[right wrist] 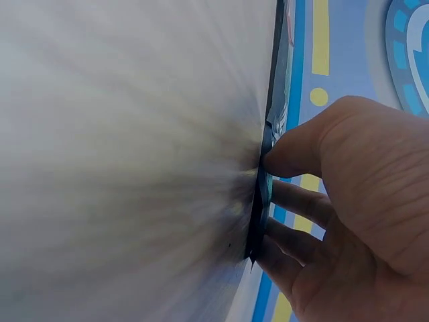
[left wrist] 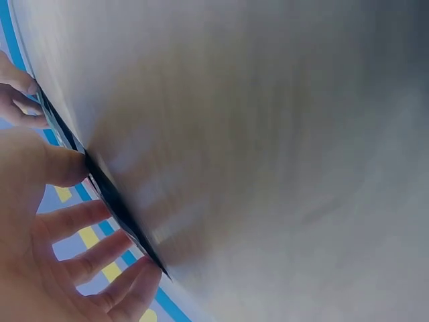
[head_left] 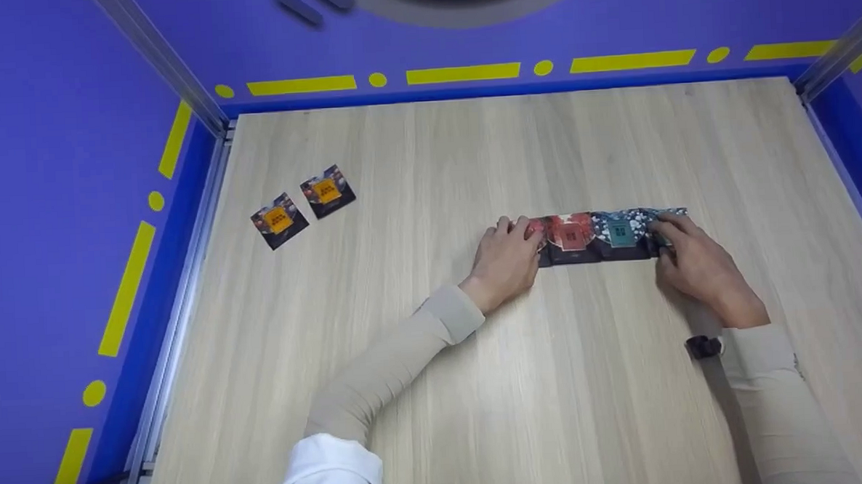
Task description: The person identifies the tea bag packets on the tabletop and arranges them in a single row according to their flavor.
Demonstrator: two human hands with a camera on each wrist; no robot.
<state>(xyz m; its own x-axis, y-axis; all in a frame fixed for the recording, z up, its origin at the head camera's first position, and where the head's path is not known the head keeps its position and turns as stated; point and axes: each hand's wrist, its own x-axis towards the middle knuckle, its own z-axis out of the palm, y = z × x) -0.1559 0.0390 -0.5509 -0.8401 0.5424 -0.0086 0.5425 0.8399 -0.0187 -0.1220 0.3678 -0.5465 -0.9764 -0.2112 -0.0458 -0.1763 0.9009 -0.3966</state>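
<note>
Four-sided flat packets lie edge to edge in a row at the right of the table: a red packet [head_left: 571, 239] and a teal packet [head_left: 621, 234] in the middle, with another at each end. My left hand [head_left: 506, 262] grips the red packet at the left end [head_left: 544, 257], covering most of it. In the left wrist view its thumb and spread fingers meet the dark packet edge [left wrist: 120, 209]. At the other end, my right hand [head_left: 697, 263] holds the teal end packet [head_left: 675, 212] between thumb and fingers, partly hiding it.
Two dark packets with orange labels, a nearer one [head_left: 279, 220] and a farther one [head_left: 328, 192], lie tilted at the table's far left. Blue walls [head_left: 466, 44] with yellow marks enclose the wooden table [head_left: 413, 170] at the back and sides.
</note>
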